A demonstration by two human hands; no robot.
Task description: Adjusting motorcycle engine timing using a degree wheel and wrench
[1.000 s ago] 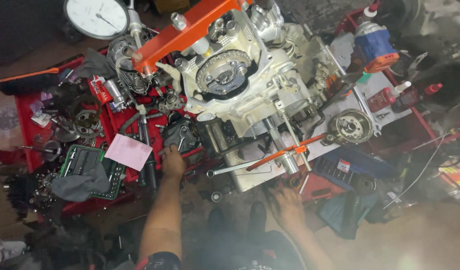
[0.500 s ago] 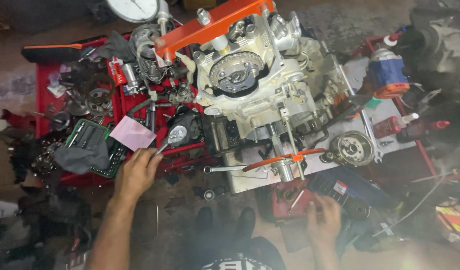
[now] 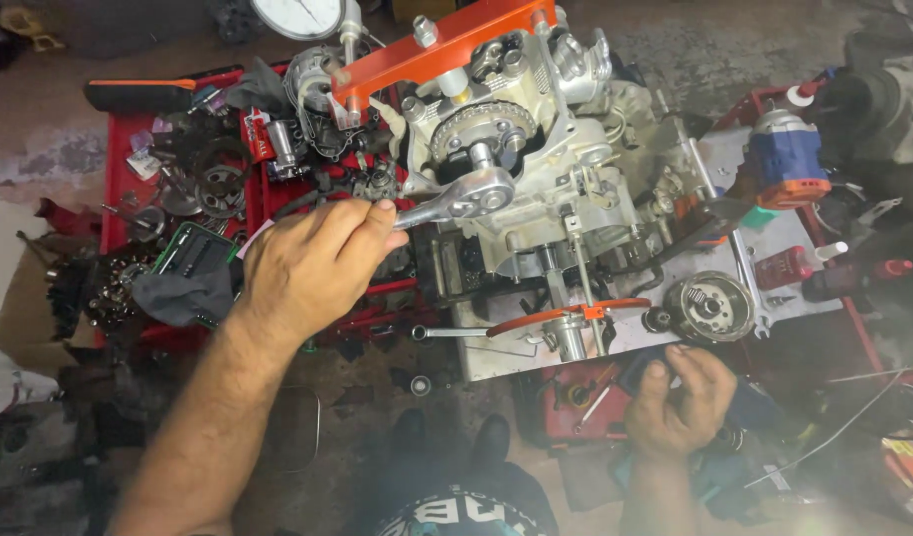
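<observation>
My left hand [image 3: 302,266] grips the handle of a silver ratchet wrench [image 3: 461,199], whose round head rests against the front of a grey engine block [image 3: 536,189] just below a toothed sprocket [image 3: 473,127]. An orange metal bar [image 3: 446,45] is bolted across the top of the engine. My right hand [image 3: 680,402] is low at the right, fingers curled on a dark cloth [image 3: 640,369] at the edge of the metal stand plate [image 3: 635,318], just under a round flywheel part [image 3: 709,306].
A red tray [image 3: 124,179] at the left holds gears, sockets and a green socket case [image 3: 193,248]. A dial gauge [image 3: 302,15] sits at the top. A blue and orange power tool [image 3: 786,159], spray bottles and cables lie at the right. A loose wrench [image 3: 451,333] rests below the engine.
My left hand has picked up the ratchet wrench from the tray area and brought it up to the engine. My right hand has shifted slightly right under the flywheel part.
</observation>
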